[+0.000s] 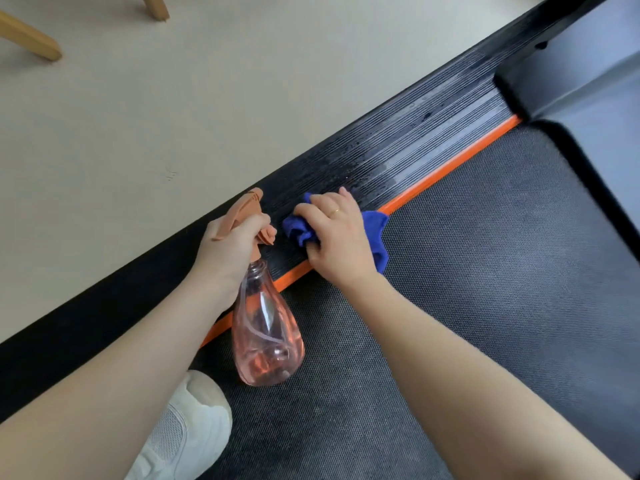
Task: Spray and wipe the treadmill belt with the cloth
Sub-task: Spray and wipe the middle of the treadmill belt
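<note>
Bright, even daylight; soft shadows; glare on the wet side rail [408, 150]; wide-angle edges bend.

Single head-worn wide-angle view, looking forward and steeply down.

Camera sits above both forearms, which enter from the bottom edge and reach up-frame to the left hand [230, 244] and right hand [337, 237] near centre. Close range, arm's length to the hands. Treadmill belt [485, 289] fills the lower right, and its ribbed side rail [415, 143] crosses the frame diagonally from lower left to upper right. Pale floor [173, 98] takes the upper left, with wooden furniture legs [31, 39] at the top-left corner. Wearer's white shoe [187, 431] shows at the bottom edge. No second view to overlap with.
</note>
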Tool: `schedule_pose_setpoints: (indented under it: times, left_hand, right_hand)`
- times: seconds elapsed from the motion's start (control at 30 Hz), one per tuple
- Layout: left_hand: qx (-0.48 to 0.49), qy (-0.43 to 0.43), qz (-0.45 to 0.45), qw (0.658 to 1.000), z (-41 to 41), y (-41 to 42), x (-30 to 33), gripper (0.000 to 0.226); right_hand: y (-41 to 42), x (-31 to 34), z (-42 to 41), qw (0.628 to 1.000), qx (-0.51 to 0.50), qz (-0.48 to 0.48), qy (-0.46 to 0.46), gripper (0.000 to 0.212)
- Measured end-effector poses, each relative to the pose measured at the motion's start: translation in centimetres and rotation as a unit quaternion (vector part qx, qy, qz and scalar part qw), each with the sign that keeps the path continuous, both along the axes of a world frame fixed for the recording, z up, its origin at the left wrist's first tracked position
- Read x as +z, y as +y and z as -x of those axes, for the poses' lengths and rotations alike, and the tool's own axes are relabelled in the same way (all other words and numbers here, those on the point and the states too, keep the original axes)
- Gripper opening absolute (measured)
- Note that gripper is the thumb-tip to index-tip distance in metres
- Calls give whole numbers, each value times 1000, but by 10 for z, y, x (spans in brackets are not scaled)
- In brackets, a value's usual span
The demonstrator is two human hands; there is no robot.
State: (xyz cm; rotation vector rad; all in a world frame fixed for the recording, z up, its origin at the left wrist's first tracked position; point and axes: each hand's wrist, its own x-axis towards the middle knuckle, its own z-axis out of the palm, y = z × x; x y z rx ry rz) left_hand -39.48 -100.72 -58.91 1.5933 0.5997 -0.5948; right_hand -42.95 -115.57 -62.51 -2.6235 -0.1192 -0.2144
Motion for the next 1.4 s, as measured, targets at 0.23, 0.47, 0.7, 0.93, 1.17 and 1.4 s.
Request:
schedule_pose_setpoints:
  times: [0.23,0.47,0.7,0.93,1.17,1.4]
  left_hand:
    - [-24,55,-12,998,-12,1,-17,29]
    - [-38,49,-23,998,-5,4,-15,24]
    - [-37,74,-1,997,-5,0,-9,42]
    - [-150,100,-45,983,-36,37,-148,18]
    - [-132,59,8,989,-14,-6,-23,44]
    - [-129,10,10,992,6,-20,21,11]
  right_hand:
    - [-52,2,-13,987,-141,72,6,40]
    - [-48,-2,-15,987,-112,113,-16,36]
    - [-55,-2,-17,986,-44,159,-15,37]
    - [-48,5,-8,990,-106,96,-8,30]
    - [-55,5,-2,984,-103,137,41,31]
    - [-38,12,10,994,39,86,63,32]
